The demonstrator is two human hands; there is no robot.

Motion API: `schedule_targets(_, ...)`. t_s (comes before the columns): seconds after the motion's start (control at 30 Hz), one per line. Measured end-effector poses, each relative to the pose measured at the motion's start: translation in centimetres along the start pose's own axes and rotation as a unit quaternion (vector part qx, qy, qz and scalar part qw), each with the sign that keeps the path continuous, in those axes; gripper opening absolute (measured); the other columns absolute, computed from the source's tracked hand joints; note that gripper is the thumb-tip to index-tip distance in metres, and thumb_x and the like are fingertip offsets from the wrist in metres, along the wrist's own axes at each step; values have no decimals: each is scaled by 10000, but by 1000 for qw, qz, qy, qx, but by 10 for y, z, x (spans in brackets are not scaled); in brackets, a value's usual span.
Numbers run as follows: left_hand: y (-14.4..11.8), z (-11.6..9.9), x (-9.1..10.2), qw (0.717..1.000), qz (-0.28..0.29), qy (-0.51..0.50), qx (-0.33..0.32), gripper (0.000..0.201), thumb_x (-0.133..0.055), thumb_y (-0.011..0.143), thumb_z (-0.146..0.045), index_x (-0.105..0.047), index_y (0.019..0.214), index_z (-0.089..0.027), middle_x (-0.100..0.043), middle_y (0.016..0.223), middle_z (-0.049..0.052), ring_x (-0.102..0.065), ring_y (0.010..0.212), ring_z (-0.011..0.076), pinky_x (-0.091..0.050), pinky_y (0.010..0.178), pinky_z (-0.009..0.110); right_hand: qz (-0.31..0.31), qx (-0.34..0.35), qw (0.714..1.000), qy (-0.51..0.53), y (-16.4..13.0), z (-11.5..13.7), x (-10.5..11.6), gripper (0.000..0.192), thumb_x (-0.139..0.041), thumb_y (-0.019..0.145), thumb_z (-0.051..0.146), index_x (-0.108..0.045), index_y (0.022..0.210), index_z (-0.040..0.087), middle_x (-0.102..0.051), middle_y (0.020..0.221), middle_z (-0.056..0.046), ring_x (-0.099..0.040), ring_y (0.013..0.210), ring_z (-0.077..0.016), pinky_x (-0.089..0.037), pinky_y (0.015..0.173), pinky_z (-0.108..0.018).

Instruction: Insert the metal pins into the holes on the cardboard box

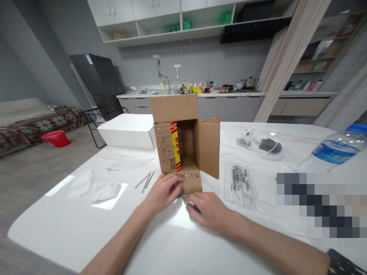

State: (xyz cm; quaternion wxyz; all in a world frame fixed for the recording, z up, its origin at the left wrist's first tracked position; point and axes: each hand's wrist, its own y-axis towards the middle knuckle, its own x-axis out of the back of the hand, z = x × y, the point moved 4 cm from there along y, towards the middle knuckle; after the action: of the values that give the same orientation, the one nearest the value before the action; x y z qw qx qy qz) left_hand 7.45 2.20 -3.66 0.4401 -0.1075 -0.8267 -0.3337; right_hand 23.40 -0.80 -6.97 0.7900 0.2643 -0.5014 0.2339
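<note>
An open cardboard box (pixel 187 107) stands on the table with its opening toward me. Many nail heads dot its left side flap, and a row of them lines the lower flap (pixel 192 186). My left hand (pixel 168 190) bends over the left part of that flap, fingers curled and closed; whatever is pinched there is hidden. Just off the flap's front edge, my right hand (pixel 208 208) reaches its fingertips to a few thin metal nails (pixel 182 195), thumb apart from the fingers. These nails lie between both hands, partly covered.
To the right sits a clear divided tray (pixel 249 200) with many nails (pixel 240 179). Three long nails (pixel 148 181) lie to the left, near white cloths (pixel 104 191). Farther back are a white box (pixel 126 131), a white device with cables (pixel 268 147) and a water bottle (pixel 334 151).
</note>
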Motion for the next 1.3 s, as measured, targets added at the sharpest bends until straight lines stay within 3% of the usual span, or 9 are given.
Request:
schedule_targets(1.03, -1, 0, 5, 999, -28, -13, 10, 127, -488, 925, -192, -610, 958, -201, -664, 893, 23, -619, 801, 154, -443, 756, 304, -2, 0, 1000, 11, -1, 0, 0, 261, -470, 933, 259, -649, 1116, 208, -717, 935, -36, -646, 796, -172, -420, 717, -276)
schedule_targets(1.3, -1, 2, 2, 999, -38, -17, -14, 93, -519, 932, -187, -604, 961, -206, -677, 920, 10, -622, 839, 141, -426, 779, 293, -3, -4, 1000, 9, -1, 0, 0, 253, -475, 931, 257, -652, 1105, 208, -719, 929, -31, -650, 794, -172, -415, 708, -276)
